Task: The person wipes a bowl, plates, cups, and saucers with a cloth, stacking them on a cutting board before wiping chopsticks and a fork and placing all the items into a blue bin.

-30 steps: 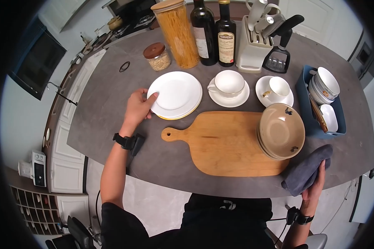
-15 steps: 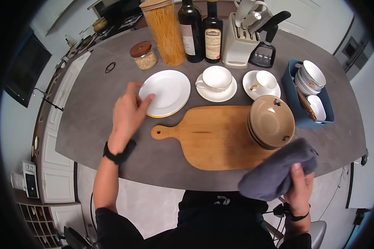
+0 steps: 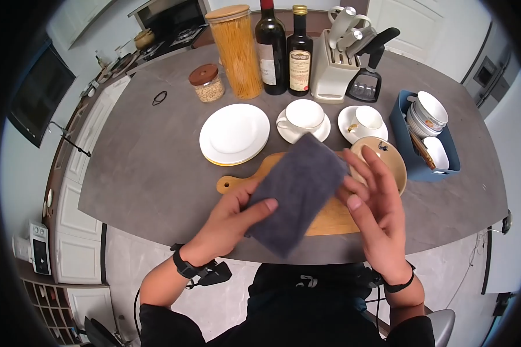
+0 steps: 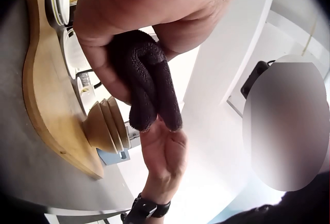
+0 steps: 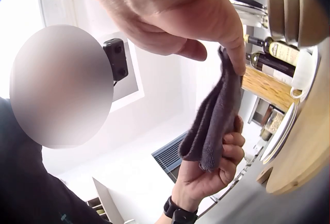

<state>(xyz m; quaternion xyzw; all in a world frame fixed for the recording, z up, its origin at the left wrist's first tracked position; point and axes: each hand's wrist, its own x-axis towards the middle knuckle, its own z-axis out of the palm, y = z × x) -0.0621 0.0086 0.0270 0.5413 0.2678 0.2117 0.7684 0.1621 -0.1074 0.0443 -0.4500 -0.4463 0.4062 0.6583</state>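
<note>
A folded dark grey cloth is held above the wooden cutting board. My left hand grips its left side, thumb on top and fingers underneath. At the cloth's right edge is my right hand, palm turned partly up and fingers loosely bent. The right wrist view shows a finger of the right hand touching the cloth, with the thumb apart from it. Folded layers of the cloth hang below the left hand in the left wrist view.
Stacked beige bowls stand at the board's right end. Behind are white plates, two cups on saucers, a pasta jar, bottles and a knife block. A blue basket holds bowls at right.
My left hand has left the plates' edge, moved right and toward the body, and taken hold of the cloth. The cloth and right hand have moved left and up; the right hand has loosened its grip.
</note>
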